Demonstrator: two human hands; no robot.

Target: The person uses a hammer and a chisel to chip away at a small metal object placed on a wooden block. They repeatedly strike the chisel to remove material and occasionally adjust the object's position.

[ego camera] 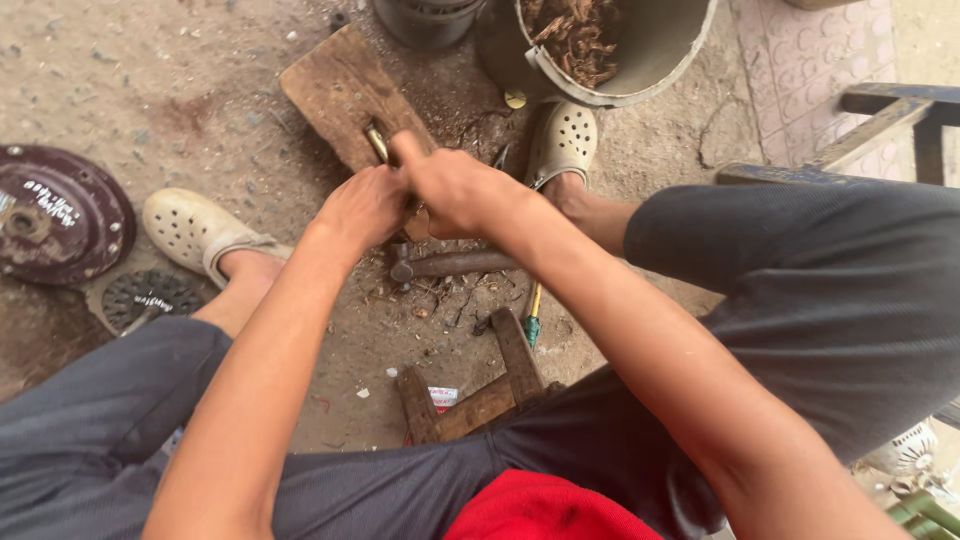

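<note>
My left hand [365, 205] and my right hand [450, 185] are closed together around a small brass-coloured metal part [377, 140], whose tip sticks out above my fingers. They hold it against a worn wooden block [335, 85] lying on the dirt floor. What lies inside my fists is hidden. Just under my hands a hammer [450, 264] lies on the ground.
A grey bucket [650, 50] of brown scraps stands ahead, a dark pot [420, 20] beside it. A rusty clutch disc [60, 215] and a smaller disc [150, 295] lie left. A screwdriver [532, 318], a low wooden stool [480, 395] and a blue frame [880, 110] are near.
</note>
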